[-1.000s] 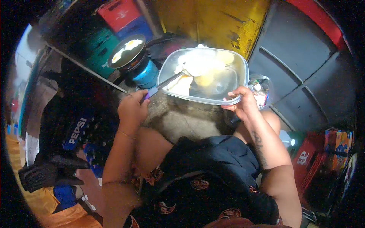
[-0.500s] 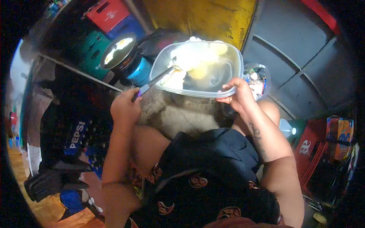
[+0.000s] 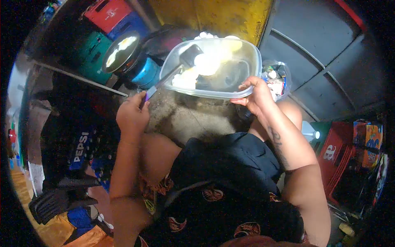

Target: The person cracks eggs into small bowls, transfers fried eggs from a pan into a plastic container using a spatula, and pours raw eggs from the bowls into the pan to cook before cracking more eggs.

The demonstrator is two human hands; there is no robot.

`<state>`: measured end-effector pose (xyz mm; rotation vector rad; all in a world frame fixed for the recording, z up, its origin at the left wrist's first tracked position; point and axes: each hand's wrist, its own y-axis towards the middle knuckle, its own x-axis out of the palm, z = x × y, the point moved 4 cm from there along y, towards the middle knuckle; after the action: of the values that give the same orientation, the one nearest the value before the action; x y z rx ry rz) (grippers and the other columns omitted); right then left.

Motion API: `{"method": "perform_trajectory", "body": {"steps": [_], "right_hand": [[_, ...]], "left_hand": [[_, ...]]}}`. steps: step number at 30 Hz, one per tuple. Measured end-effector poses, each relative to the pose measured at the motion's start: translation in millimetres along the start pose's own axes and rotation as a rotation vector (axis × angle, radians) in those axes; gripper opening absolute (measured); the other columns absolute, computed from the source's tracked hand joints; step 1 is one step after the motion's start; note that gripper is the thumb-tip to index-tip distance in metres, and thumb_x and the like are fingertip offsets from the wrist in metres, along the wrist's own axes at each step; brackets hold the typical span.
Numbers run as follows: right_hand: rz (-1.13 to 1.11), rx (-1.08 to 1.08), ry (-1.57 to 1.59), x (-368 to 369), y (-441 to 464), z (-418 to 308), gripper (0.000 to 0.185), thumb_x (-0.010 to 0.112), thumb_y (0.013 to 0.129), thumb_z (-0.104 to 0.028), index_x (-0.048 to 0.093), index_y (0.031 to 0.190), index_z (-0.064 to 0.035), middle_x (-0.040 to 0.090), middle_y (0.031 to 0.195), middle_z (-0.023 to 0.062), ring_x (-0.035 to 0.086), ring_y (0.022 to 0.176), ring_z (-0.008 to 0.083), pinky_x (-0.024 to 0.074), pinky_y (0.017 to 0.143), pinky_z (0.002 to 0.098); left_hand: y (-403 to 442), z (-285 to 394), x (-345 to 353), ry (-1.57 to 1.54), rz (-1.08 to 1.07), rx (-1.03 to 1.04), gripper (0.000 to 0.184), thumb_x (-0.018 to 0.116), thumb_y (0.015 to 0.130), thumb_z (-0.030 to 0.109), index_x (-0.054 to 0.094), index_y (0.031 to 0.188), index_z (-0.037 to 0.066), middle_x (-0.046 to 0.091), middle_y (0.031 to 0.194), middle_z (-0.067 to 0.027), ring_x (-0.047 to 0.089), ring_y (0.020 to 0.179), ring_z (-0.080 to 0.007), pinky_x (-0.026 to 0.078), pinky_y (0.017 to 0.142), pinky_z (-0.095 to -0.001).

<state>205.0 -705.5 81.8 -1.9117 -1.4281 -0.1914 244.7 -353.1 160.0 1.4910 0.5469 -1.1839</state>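
Observation:
My left hand (image 3: 133, 112) is closed round the purple handle of a spatula (image 3: 166, 78), whose dark blade is inside a clear plastic container (image 3: 234, 94). Bright white and yellowish fried eggs (image 3: 207, 64) lie in the container, partly washed out by glare. The blade is beside them at the left, with nothing visible on it. My right hand (image 3: 257, 95) grips the container's near right corner, thumb at the rim and fingers beneath. Left of the container, a frying pan (image 3: 121, 52) with eggs in it sits on a stove above a blue cylinder (image 3: 147, 73).
Red (image 3: 108, 14) and green crates (image 3: 96, 57) stand at the back left, a dark Pepsi crate (image 3: 80, 150) at the left. A bag of eggshells and wrappers (image 3: 276, 80) is right of the container. Red crates (image 3: 335, 158) stand at the right.
The spatula blade has come away from the eggs toward the container's upper left and now shows clearly. In the view, the container, pan and both hands have shifted slightly up and left.

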Motion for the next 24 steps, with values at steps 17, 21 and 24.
{"method": "perform_trajectory", "body": {"steps": [17, 21, 24], "right_hand": [[0.006, 0.053, 0.025, -5.1, 4.3, 4.6, 0.021, 0.058, 0.073, -0.018, 0.054, 0.088, -0.0045, 0.06, 0.083, 0.0146, 0.066, 0.072, 0.0381, 0.0615, 0.063, 0.0507], [0.007, 0.03, -0.008, -3.0, 2.1, 4.5, 0.02, 0.059, 0.073, -0.019, 0.055, 0.086, -0.005, 0.059, 0.082, 0.0142, 0.066, 0.071, 0.0371, 0.0612, 0.063, 0.0497], [-0.01, 0.039, -0.007, -6.3, 4.4, 6.0, 0.019, 0.058, 0.074, -0.019, 0.055, 0.086, -0.0053, 0.059, 0.082, 0.0141, 0.066, 0.07, 0.0369, 0.0612, 0.062, 0.0496]], "left_hand": [[-13.0, -3.0, -70.5, 0.103, 0.252, 0.445, 0.039, 0.069, 0.064, 0.003, 0.071, 0.1, 0.018, 0.066, 0.085, -0.004, 0.06, 0.068, -0.0257, 0.044, 0.06, -0.0377], [-15.7, -6.3, -67.9, 0.015, 0.142, 0.381, 0.038, 0.073, 0.064, 0.006, 0.071, 0.101, 0.017, 0.067, 0.084, -0.0064, 0.062, 0.068, -0.027, 0.047, 0.059, -0.0395], [-11.8, 7.2, -71.4, 0.171, 0.218, 0.544, 0.041, 0.074, 0.063, 0.009, 0.071, 0.103, 0.018, 0.067, 0.081, -0.0072, 0.063, 0.068, -0.0274, 0.047, 0.058, -0.04]]}}
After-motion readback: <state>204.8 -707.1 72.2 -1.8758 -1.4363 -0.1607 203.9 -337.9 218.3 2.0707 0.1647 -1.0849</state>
